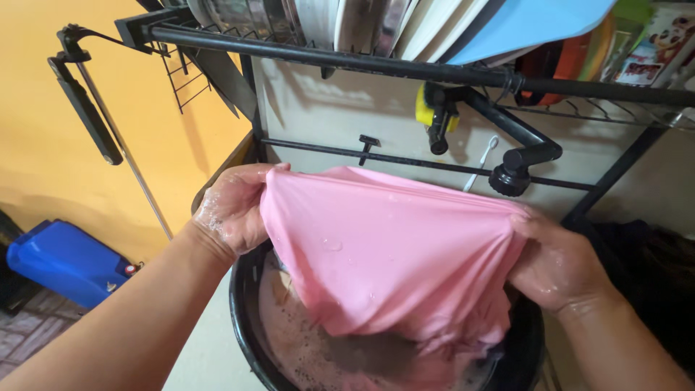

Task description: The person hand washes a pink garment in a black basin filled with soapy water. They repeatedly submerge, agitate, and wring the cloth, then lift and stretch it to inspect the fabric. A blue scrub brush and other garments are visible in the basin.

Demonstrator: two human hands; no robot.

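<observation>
Left hand [233,210] at nine o'clock and right hand [557,264] at three each clench wet, smooth pink cloth [384,253], stretched taut above a round black basin [242,304] of sudsy water.

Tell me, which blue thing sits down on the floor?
The blue bin, low at the left by the yellow wall. The other blue thing, a board, stands up in the rack.

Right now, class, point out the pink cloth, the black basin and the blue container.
pink cloth [384,246], head view, middle of the stretched wet fabric.
black basin [242,318], head view, left rim.
blue container [61,261], head view, top face, on the floor at left.
</observation>
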